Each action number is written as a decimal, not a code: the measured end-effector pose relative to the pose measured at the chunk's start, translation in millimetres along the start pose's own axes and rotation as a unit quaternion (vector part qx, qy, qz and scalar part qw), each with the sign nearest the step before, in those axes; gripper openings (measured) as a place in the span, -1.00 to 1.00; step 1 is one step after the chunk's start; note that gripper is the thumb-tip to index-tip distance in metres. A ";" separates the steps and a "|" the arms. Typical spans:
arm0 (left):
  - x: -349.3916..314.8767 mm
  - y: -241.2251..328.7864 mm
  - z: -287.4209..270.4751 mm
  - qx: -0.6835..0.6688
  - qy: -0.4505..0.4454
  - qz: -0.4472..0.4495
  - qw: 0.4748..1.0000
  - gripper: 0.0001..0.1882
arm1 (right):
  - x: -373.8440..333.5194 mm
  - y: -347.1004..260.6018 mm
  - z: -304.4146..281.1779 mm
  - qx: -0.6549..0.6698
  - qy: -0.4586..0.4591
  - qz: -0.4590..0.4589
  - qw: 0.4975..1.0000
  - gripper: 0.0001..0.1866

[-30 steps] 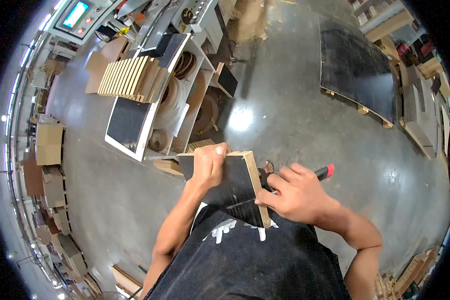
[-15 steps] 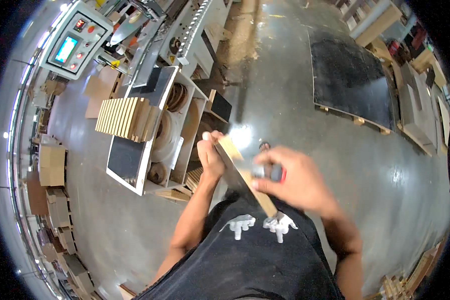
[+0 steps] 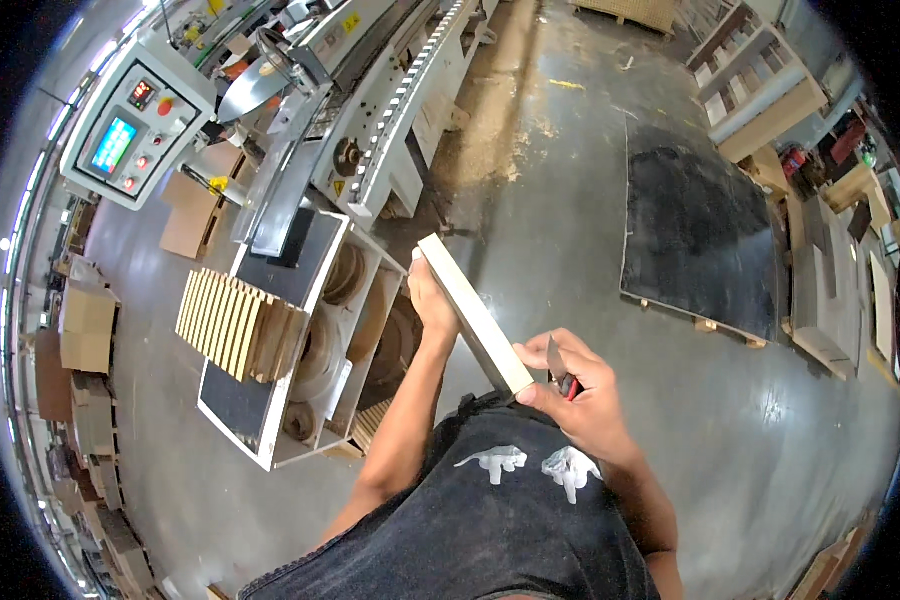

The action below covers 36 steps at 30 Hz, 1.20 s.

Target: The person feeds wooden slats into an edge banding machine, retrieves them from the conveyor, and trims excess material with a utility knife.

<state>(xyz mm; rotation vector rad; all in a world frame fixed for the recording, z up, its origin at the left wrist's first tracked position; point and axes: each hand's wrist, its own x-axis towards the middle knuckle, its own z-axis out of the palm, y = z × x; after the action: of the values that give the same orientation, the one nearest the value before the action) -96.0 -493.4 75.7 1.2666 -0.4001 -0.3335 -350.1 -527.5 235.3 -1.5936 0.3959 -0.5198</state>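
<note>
A narrow wooden board (image 3: 475,315) is held tilted in front of my body, its pale long edge facing up and its far end pointing up and to the left. My left hand (image 3: 433,305) is closed round the far part, thumb near the top end. At the near end, the fingers of my right hand (image 3: 592,398) touch the board. That same hand also grips a scraper (image 3: 556,358) with a flat metal blade and a red-and-black handle. The blade sticks up between the fingers, apart from the board's edge.
A row of upright boards (image 3: 225,325) stands on a white-edged cart (image 3: 288,425) at left, beside a long machine (image 3: 370,130). A control panel (image 3: 135,125) is at the upper left. Across the grey floor, a large black sheet (image 3: 700,230) lies on a pallet at right.
My right hand with the scraper has moved down the board to its near end, and the blade has come away from the edge. The board's pale edge has turned more toward view.
</note>
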 end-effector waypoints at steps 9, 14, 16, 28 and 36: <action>65.2 64.1 75.0 0.052 0.091 0.167 0.980 -0.38 | 73.8 31.0 -76.4 0.215 0.082 0.087 0.969 -0.52; 88.2 147.7 114.4 0.213 -0.019 0.489 0.845 -0.51 | 154.3 57.7 -125.9 0.404 -0.064 0.304 0.860 -0.22; 87.9 183.0 127.7 0.294 -0.072 0.549 0.779 -0.57 | 205.3 61.2 -132.4 0.397 -0.198 0.332 0.833 -0.35; 111.8 161.1 73.3 0.040 0.210 0.040 0.976 -0.29 | 372.5 111.4 -115.2 0.086 -0.317 0.024 0.944 -0.41; 156.6 94.5 42.0 0.000 0.287 0.111 0.951 -0.39 | 428.1 162.9 -72.3 -0.081 -0.315 0.023 0.945 -0.61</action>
<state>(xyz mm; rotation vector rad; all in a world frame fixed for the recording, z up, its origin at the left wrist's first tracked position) 25.1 -574.9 193.7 1.2409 -0.0402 0.2301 -23.8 -835.1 116.9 -1.8035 -0.0131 0.0769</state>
